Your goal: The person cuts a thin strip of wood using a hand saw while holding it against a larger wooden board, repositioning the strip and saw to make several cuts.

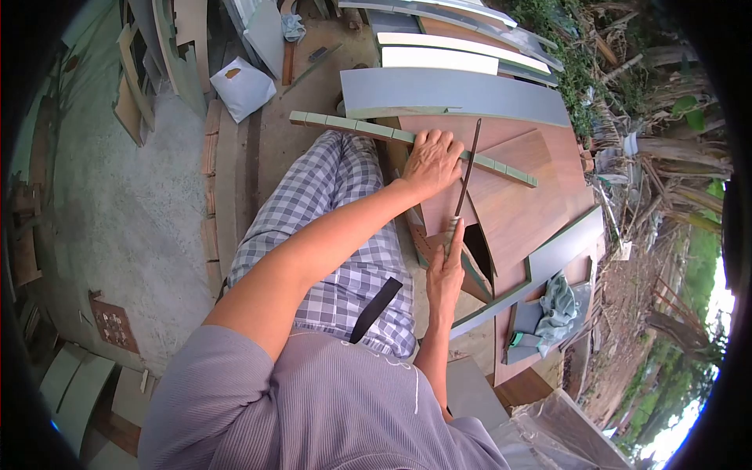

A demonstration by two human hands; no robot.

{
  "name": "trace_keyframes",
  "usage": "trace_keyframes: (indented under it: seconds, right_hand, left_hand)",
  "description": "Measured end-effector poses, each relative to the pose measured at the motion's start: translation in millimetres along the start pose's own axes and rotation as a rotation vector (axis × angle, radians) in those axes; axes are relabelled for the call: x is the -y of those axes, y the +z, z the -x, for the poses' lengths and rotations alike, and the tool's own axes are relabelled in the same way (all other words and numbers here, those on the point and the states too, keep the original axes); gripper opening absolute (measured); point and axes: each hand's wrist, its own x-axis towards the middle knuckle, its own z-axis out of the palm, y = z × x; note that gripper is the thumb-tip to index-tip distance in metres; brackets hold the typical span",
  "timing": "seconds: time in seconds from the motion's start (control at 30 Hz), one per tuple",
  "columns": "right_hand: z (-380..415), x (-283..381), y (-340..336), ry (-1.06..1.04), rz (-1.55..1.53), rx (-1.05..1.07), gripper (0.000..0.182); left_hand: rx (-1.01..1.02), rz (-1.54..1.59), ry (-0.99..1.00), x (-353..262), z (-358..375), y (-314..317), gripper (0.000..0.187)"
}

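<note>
Looks smooth and wood-grained on the brown panel [517,196], matt and pale green on the strip [356,126], dark and metallic on the blade [468,172], matt grey on the long board [454,90]; crumpled cloth in the rag [558,309], glossy, wrinkled plastic in the sheet [560,435].

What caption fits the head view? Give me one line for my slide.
Left hand gripping a marked strip, right hand holding a long blade across it.

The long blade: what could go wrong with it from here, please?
The blade in the right hand crosses the strip close to the bare left hand, so a slip might cut the fingers. One end of the strip juts past the boards, so it may tip. The boards look loosely stacked and could shift.
</note>
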Motion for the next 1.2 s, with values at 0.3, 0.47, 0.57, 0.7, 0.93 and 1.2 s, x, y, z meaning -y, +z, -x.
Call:
trace_keyframes:
  seconds: [0.3, 0.47, 0.57, 0.7, 0.93, 1.2]
  right_hand:
    - [-24.7, 19.3, -4.9, -0.038, 0.012, 0.006, 0.059]
    - [-4.0, -2.5, 3.1, -0.043, -0.006, -0.029, 0.059]
    - [-3.6, 4.1, 0.6, -0.009, -0.028, -0.008, 0.059]
    - [-23.4, 22.1, -4.7, -0.008, -0.019, -0.002, 0.059]
    - [-6.2, 4.4, 3.2, -0.045, -0.018, -0.041, 0.058]
    - [-23.9, 18.5, -2.8, -0.023, -0.023, -0.007, 0.058]
  left_hand:
    - [0.001, -0.011, -0.004, 0.5, -0.4, -1.3, 0.02]
    - [0.017, 0.002, 0.001, 0.6, 0.9, -0.1, 0.021]
    - [0.044, 0.004, -0.014, 1.1, -0.4, 0.7, 0.021]
    - [0.009, -0.018, -0.002, 1.4, 0.1, 1.4, 0.021]
    - [0.01, -0.016, 0.006, 0.3, -0.5, -2.3, 0.021]
    - [0.006, -0.011, 0.004, 1.7, -0.5, -0.3, 0.021]
